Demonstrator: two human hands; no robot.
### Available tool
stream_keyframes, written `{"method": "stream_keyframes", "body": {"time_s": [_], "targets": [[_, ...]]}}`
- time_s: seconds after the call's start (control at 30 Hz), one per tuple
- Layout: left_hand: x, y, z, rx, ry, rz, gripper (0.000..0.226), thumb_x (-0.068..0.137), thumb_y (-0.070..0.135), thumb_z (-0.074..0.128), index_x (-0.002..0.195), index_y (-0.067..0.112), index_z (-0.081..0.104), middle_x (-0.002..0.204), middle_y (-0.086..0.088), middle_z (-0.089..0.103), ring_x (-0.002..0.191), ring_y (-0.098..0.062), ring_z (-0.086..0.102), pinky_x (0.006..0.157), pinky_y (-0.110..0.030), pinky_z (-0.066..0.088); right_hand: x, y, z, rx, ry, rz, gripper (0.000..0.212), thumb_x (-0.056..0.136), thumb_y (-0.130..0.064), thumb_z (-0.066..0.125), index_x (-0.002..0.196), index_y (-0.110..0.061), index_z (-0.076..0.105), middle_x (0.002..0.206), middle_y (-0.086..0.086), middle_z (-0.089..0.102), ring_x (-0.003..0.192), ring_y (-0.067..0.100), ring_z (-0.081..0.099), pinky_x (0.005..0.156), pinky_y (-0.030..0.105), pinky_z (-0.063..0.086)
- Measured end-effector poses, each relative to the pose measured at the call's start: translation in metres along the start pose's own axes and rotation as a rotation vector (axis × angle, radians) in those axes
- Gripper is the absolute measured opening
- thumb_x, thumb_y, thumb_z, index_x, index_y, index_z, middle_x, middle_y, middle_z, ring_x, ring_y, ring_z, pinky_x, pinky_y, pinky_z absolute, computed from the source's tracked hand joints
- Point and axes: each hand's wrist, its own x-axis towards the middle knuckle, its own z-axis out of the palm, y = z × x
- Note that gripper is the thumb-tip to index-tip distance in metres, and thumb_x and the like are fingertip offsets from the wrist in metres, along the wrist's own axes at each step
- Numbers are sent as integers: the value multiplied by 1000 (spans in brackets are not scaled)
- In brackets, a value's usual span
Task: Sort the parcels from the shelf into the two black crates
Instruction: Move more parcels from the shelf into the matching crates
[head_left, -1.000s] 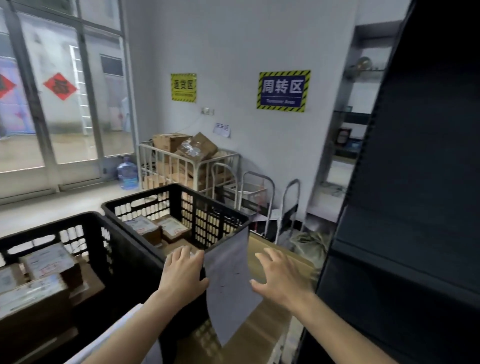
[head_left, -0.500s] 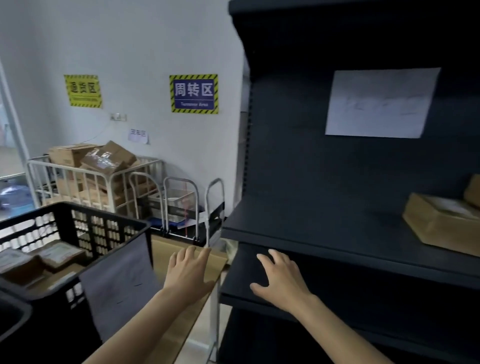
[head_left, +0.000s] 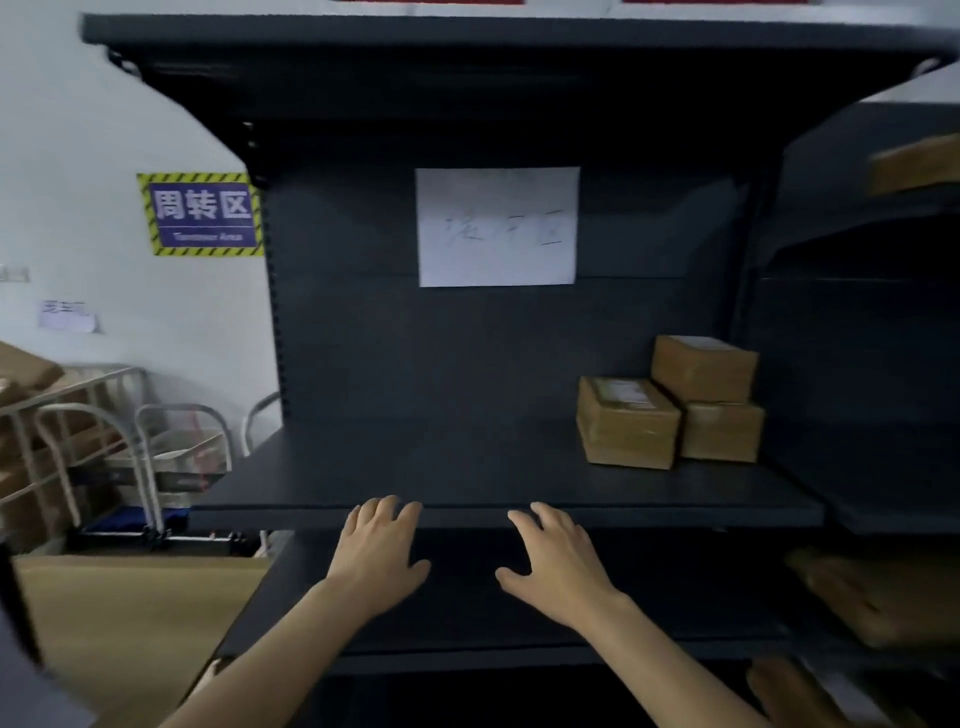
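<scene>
A dark metal shelf (head_left: 467, 467) fills the view. Three brown cardboard parcels stand at the right end of its middle board: a front parcel (head_left: 626, 423), a lower parcel (head_left: 722, 431) behind it, and a top parcel (head_left: 704, 366) stacked on that one. My left hand (head_left: 376, 556) and my right hand (head_left: 556, 564) hover palm-down, fingers spread, in front of the board's front edge, both holding nothing and well left of the parcels. The two black crates are out of view.
A white paper sheet (head_left: 497, 226) hangs on the shelf's back panel. More brown parcels (head_left: 878, 597) lie on the neighbouring shelf at right, one (head_left: 914, 163) higher up. White metal carts (head_left: 130, 441) with boxes stand at left, a cardboard surface (head_left: 135, 613) below them.
My view has swung right from the black crates to face the shelf. The stacked parcels have come fully into sight. Both hands stay open and empty, now in front of the middle board.
</scene>
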Motion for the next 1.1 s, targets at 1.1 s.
{"method": "stream_keyframes", "body": {"time_s": [1.1], "targets": [[261,173,56,-455,-157,271,77,83,59,53,143,17,31,146,-2,35,137,-21,26,109,-31,29,104,254,-53,-64,154,406,65,89,-45,52,142,-14,31,138,5,41,126,21,40,104,33,36]]}}
